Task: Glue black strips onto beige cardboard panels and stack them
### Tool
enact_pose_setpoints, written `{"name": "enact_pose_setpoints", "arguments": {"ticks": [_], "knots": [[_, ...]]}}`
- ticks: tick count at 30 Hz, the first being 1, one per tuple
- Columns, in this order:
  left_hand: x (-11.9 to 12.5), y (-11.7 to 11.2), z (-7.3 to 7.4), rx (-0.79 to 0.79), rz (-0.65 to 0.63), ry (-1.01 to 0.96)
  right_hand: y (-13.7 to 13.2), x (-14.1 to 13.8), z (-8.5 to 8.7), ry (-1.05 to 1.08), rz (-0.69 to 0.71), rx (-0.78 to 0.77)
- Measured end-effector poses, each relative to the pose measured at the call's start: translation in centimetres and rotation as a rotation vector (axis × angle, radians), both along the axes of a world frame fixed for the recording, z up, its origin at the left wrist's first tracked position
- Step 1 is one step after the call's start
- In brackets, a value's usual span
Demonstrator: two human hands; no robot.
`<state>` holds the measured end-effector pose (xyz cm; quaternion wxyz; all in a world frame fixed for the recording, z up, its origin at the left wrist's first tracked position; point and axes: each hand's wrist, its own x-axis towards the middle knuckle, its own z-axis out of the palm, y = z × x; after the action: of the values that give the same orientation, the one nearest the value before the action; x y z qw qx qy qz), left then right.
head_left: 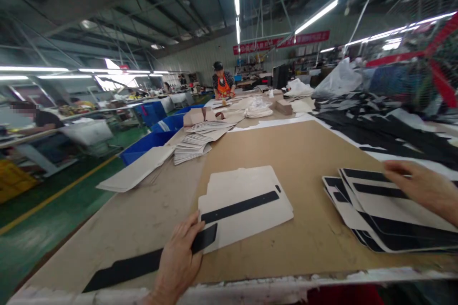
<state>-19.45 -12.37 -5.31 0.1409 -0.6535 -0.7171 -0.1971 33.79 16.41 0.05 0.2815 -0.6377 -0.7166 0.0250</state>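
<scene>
My left hand (pixel 181 252) lies across a long black strip (pixel 134 267), its fingers stretched out and the tips at the near left edge of a white panel (pixel 246 181). The strip's right end overlaps the panel's lower left corner. Another black band (pixel 240 206) runs across the panel, and a small dark slot shows near its right edge. At the right, my right hand (pixel 422 188) is over a stack of similar white panels (pixel 361 207) with black bands. Its fingers are bent but apart near the stack's far edge, and part of the stack is hidden beneath it.
Fanned pale sheets (pixel 193 145) lie at the table's left edge, beside blue bins (pixel 145 145). Black scraps (pixel 390 128) cover the right side, near a red-bladed fan (pixel 440 76). Beyond the table stands a person in an orange apron (pixel 224 88).
</scene>
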Motion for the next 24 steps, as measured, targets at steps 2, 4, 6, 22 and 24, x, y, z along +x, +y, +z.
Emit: {"name": "enact_pose_setpoints", "arguments": {"ticks": [2,4,6,22,24], "knots": [[0.4,0.0,0.0,-0.019,0.052,-0.033,-3.3,-6.4,-0.2,0.048,0.274,-0.125],[0.7,0.0,0.0,-0.042,0.097,-0.056,-6.8,-12.4,-0.6,0.04,0.543,-0.247],[0.9,-0.1,0.3,-0.064,0.132,-0.078,-9.3,-17.1,-1.3,0.017,0.707,-0.261],[4.5,-4.7,3.6,-0.346,0.113,-0.191,-15.3,-16.1,-7.7,-0.134,0.677,0.008],[5.1,-6.0,4.5,-0.347,0.148,-0.233,-16.1,-15.0,-8.4,-0.07,0.673,0.078]]}}
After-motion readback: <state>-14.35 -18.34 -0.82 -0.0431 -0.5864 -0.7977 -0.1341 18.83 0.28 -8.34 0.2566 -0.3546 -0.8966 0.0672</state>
